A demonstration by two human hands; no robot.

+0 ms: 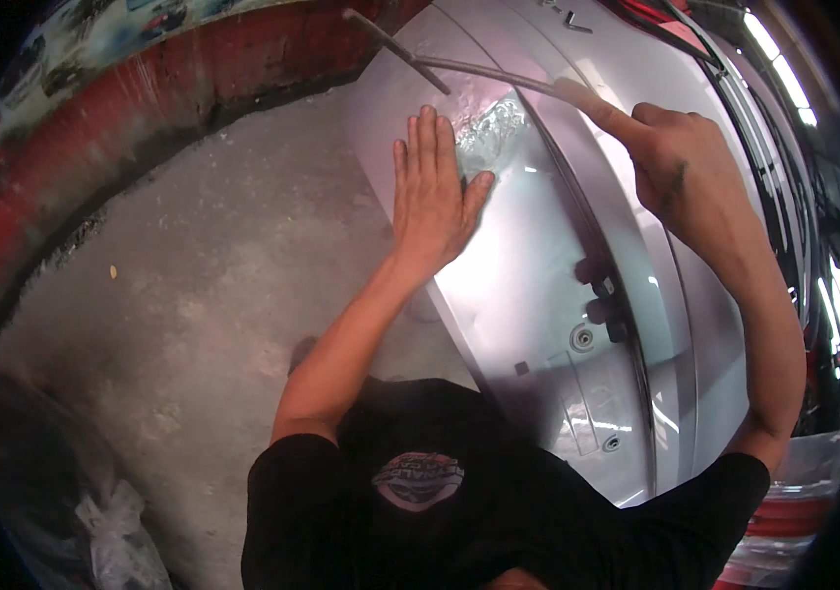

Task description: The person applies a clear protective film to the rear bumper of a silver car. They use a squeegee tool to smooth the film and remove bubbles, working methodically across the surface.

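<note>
My right hand is closed round the handle of a body hammer. The hammer has a slim handle and a long, thin head, and is held over the far end of a silver car panel. Just nearer than the hammer head, my left hand lies flat on the panel's left edge, fingers stretched out and thumb apart. Beside its fingertips and thumb is a shiny, crumpled patch in the panel. I cannot tell whether the hammer head touches the metal.
Grey concrete floor spreads to the left of the car. A low red wall curves along the far left. Dark and clear plastic bags sit at the lower left. Small lamps and round fittings are on the panel.
</note>
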